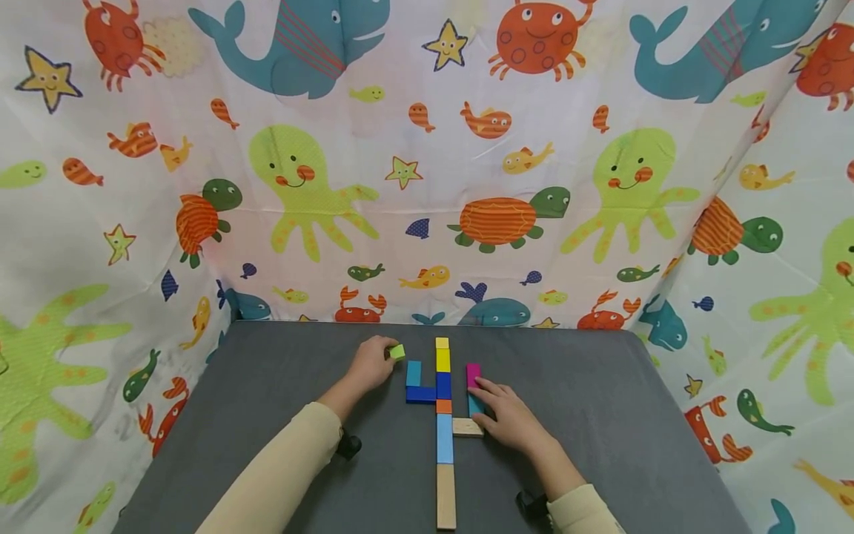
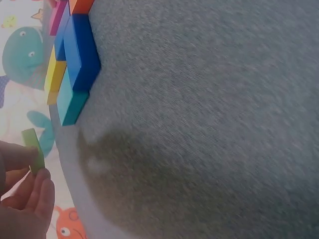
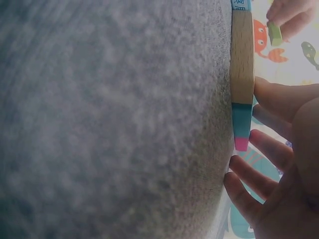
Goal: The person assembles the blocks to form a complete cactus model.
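My left hand (image 1: 368,366) pinches a small lime-green block (image 1: 397,352) between thumb and fingers, above the mat left of the block figure. In the left wrist view the green block (image 2: 33,149) sits between the fingertips. With spread fingers, my right hand (image 1: 512,417) touches the figure's right branch: a magenta block (image 1: 473,371), a teal block (image 1: 475,405) partly hidden by the fingers, and a plain wooden block (image 1: 467,427). The right wrist view has the thumb against the wooden block (image 3: 242,55) and a finger by the teal block (image 3: 242,119).
A central column has yellow blocks (image 1: 443,360), a dark blue block (image 1: 443,386), an orange block (image 1: 443,406), a light blue block (image 1: 445,437) and a long wooden block (image 1: 445,497). Its left branch has a blue block (image 1: 421,395) and a teal block (image 1: 414,373). Patterned cloth (image 1: 400,222) surrounds the grey table (image 1: 587,386).
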`<control>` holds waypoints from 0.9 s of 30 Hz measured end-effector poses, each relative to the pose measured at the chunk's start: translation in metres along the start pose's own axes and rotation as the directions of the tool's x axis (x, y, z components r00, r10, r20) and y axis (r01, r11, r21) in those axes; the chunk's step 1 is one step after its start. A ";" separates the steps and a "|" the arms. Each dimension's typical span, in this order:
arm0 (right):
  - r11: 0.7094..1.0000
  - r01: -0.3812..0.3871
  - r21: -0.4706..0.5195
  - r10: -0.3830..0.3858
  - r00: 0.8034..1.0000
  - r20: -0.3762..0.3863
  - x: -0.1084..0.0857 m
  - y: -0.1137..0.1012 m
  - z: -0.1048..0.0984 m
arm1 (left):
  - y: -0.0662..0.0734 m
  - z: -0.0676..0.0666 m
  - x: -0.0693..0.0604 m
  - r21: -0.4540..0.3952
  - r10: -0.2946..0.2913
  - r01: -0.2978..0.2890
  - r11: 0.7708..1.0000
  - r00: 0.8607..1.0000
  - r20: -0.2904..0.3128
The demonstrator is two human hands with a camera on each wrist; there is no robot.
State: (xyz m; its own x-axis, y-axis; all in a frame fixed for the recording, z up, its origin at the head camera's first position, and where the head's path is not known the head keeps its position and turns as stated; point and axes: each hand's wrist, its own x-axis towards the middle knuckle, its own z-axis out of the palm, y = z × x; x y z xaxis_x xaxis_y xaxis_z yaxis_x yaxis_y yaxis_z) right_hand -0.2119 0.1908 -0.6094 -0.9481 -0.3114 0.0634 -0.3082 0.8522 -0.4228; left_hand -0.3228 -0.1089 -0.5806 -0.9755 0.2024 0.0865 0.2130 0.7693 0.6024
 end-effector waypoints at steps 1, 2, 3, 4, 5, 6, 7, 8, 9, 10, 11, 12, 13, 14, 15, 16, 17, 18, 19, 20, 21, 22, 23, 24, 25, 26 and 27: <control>1.000 -0.004 -0.003 0.004 1.000 0.004 0.000 0.000 0.000 | 0.002 0.001 0.002 0.001 0.008 -0.008 1.000 1.000 0.006; 1.000 -0.008 -0.005 0.008 1.000 0.010 0.000 0.001 0.000 | 0.005 0.002 0.003 -0.001 0.014 -0.014 1.000 1.000 0.010; 1.000 -0.009 -0.003 0.009 1.000 0.010 0.000 0.001 -0.001 | 0.007 0.003 0.005 -0.004 0.018 -0.018 1.000 1.000 0.013; 1.000 -0.010 0.000 0.010 1.000 0.011 0.000 0.001 -0.001 | 0.010 0.004 0.006 -0.008 0.022 -0.022 1.000 1.000 0.016; 1.000 -0.011 -0.001 0.011 1.000 0.012 0.000 0.001 -0.001 | 0.012 0.005 0.007 -0.009 0.023 -0.023 1.000 1.000 0.015; 1.000 -0.011 -0.001 0.011 1.000 0.014 0.000 0.001 -0.001 | 0.014 0.005 0.009 -0.011 0.023 -0.023 1.000 1.000 0.015; 1.000 -0.009 -0.002 0.010 1.000 0.016 0.000 0.001 -0.001 | 0.015 0.006 0.009 -0.012 0.020 -0.020 1.000 1.000 0.014; 1.000 -0.006 0.002 0.006 1.000 0.013 0.000 0.000 -0.001 | 0.016 0.006 0.010 -0.012 0.017 -0.017 1.000 1.000 0.015; 1.000 -0.003 0.003 0.003 1.000 0.009 0.000 0.000 -0.001 | 0.017 0.007 0.011 -0.011 0.013 -0.013 1.000 1.000 0.017; 1.000 -0.005 0.001 0.005 1.000 0.011 0.000 0.000 -0.001 | 0.018 0.007 0.012 -0.010 0.012 -0.012 1.000 1.000 0.018; 1.000 -0.009 0.000 0.009 1.000 0.014 0.000 0.000 0.000 | 0.018 0.007 0.013 -0.012 0.009 -0.009 1.000 1.000 0.020; 1.000 -0.013 -0.003 0.013 1.000 0.016 0.000 0.000 0.000 | 0.018 0.008 0.015 -0.012 0.008 -0.008 1.000 1.000 0.022; 1.000 -0.017 -0.006 0.017 1.000 0.016 0.001 0.000 0.000 | 0.018 0.008 0.016 -0.014 0.006 -0.006 1.000 1.000 0.023; 1.000 -0.021 -0.007 0.021 1.000 0.018 0.001 0.000 0.001 | 0.018 0.009 0.017 -0.013 0.006 -0.005 1.000 1.000 0.024; 1.000 -0.025 -0.010 0.025 0.999 0.020 0.001 0.000 0.001 | 0.018 0.009 0.019 -0.011 0.004 -0.004 1.000 1.000 0.025; 0.999 -0.030 -0.010 0.031 0.999 0.023 0.002 0.000 0.001 | 0.018 0.009 0.020 -0.011 0.001 -0.001 1.000 1.000 0.026; 0.999 -0.031 -0.007 0.031 0.999 0.020 0.002 -0.001 0.001 | 0.018 0.010 0.022 -0.010 -0.003 0.003 1.000 1.000 0.027; 1.000 -0.031 -0.007 0.031 0.999 0.018 0.002 -0.001 0.001 | 0.018 0.010 0.023 -0.005 -0.007 0.007 1.000 1.000 0.030; 1.000 -0.030 -0.004 0.030 0.999 0.015 0.002 -0.001 0.001 | 0.018 0.010 0.024 -0.004 -0.014 0.014 1.000 0.999 0.034; 1.000 -0.028 0.000 0.028 0.999 0.014 0.002 -0.001 0.001 | 0.018 0.011 0.025 0.000 -0.022 0.022 1.000 0.999 0.038; 1.000 -0.028 0.001 0.028 1.000 0.014 0.002 -0.001 0.001 | 0.019 0.012 0.026 0.004 -0.028 0.028 1.000 0.999 0.042; 1.000 -0.028 0.003 0.028 1.000 0.014 0.002 -0.001 0.001 | 0.019 0.013 0.026 0.006 -0.035 0.034 0.999 0.998 0.048; 1.000 -0.027 0.003 0.027 1.000 0.013 0.002 -0.001 0.001 | 0.020 0.014 0.027 0.012 -0.038 0.038 0.999 0.998 0.056; 1.000 -0.027 0.001 0.027 1.000 0.013 0.002 -0.001 0.001 | 0.020 0.016 0.027 0.016 -0.043 0.042 0.999 0.997 0.064; 1.000 -0.026 0.001 0.026 1.000 0.013 0.001 -0.001 0.001 | 0.021 0.018 0.027 0.019 -0.046 0.045 0.999 0.996 0.070; 1.000 -0.026 0.001 0.026 1.000 0.014 0.001 -0.001 0.001 | 0.021 0.020 0.027 0.024 -0.048 0.046 0.999 0.996 0.076; 1.000 -0.025 0.001 0.025 1.000 0.016 0.001 -0.001 0.001 | 0.022 0.022 0.027 0.030 -0.047 0.044 0.999 0.996 0.081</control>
State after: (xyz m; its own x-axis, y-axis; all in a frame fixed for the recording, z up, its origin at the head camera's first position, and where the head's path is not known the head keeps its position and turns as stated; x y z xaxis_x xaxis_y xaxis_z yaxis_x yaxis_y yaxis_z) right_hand -0.2126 0.1897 -0.6095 -0.9541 -0.2968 0.0389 -0.2846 0.8591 -0.4253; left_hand -0.3437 -0.0730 -0.5827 -0.9766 0.2148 -0.0065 0.1709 0.7951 0.5819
